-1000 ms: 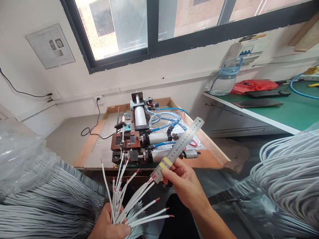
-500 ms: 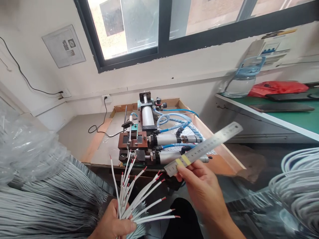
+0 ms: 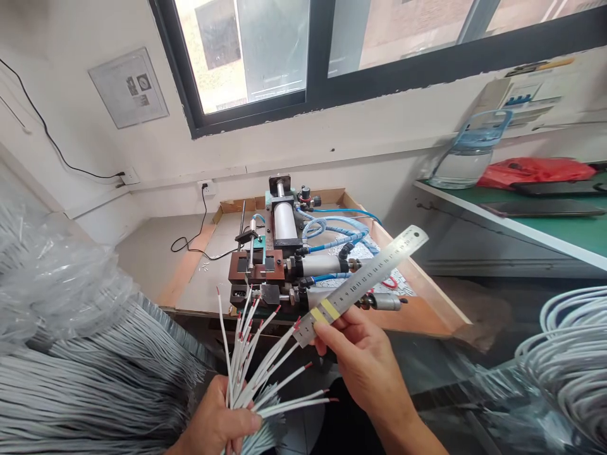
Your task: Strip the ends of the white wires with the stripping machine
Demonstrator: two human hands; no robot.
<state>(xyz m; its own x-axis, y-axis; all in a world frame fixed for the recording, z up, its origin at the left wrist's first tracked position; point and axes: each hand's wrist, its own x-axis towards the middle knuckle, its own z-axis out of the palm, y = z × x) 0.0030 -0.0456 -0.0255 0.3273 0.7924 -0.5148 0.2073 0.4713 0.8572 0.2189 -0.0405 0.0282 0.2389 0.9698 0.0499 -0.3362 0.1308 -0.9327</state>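
Note:
My left hand [image 3: 222,420] is closed around a bundle of white cables [image 3: 265,373], whose fanned-out ends show short red tips. Between the thumb and fingers of my right hand [image 3: 363,354] is a steel ruler [image 3: 374,275] with yellow tape bands near its lower end. That lower end lies at the tips of some of the cables; whether it touches them I cannot tell. Behind both hands stands a machine with metal cylinders [image 3: 285,221], brown blocks [image 3: 258,268] and blue air hoses [image 3: 322,243].
Many grey cables [image 3: 95,385] with clear plastic over them fill the left side. Coiled white cables [image 3: 569,341] are at the right. A green-topped table [image 3: 535,221] holds a water jug [image 3: 467,158], a red bag [image 3: 535,172] and dark flat objects.
My right hand has brought the ruler left and down, so its taped end is now at the cable tips. The ruler's markings face the camera more clearly. My left hand still grips the bundle.

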